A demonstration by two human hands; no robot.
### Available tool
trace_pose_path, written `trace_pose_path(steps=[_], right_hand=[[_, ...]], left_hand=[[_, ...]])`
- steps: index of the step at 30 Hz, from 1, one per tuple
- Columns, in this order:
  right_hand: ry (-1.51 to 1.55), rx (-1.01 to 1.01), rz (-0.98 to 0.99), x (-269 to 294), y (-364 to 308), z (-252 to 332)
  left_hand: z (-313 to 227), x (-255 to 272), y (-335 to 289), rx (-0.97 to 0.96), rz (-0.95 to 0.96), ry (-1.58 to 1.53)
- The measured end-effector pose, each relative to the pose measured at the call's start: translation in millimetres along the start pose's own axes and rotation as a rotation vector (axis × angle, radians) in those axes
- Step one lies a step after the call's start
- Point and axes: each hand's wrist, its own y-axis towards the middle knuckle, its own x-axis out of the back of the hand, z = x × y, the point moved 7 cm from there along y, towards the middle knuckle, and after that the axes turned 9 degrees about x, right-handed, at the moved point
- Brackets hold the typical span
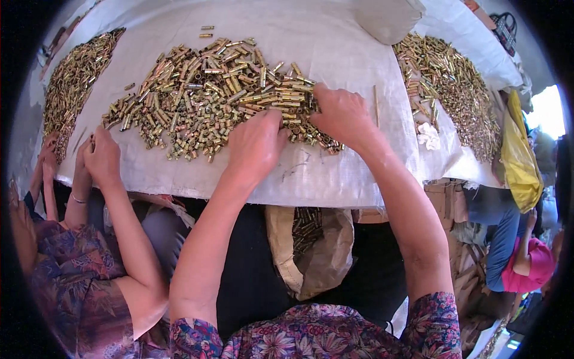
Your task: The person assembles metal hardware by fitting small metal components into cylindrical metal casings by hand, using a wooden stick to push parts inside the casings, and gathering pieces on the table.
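Observation:
A wide heap of brass-coloured metal sleeves (197, 78) lies before me, long tubes mixed with short rings. My left hand (257, 143) is at the heap's near edge, fingers curled down among the pieces; its fingertips are hidden. At the heap's right end, my right hand (344, 113) bends its fingers in against the sleeves, and what lies under them is hard to make out. Between the two hands several long sleeves (284, 99) lie side by side, roughly lined up.
White woven sheeting (335, 179) covers the table. An open sack (281, 251) with metal pieces stands below the edge at my lap. More heaps lie left (84, 72) and right (454, 84). A thin stick (376, 105) lies right. Co-workers' hands (103, 157) are at left.

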Motion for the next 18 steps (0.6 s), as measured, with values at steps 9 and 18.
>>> trace_pose_path(steps=[9, 18], right_hand=[[0.059, -0.077, -0.053, 0.3, -18.4, -3.5], [0.833, -0.192, -0.178, 0.7, -53.7, -8.2]], left_hand=[[17.8, 3.5, -8.6, 0.046, -0.018, -0.031], [5.8, -1.8, -6.1, -0.041, -0.016, -0.016]])
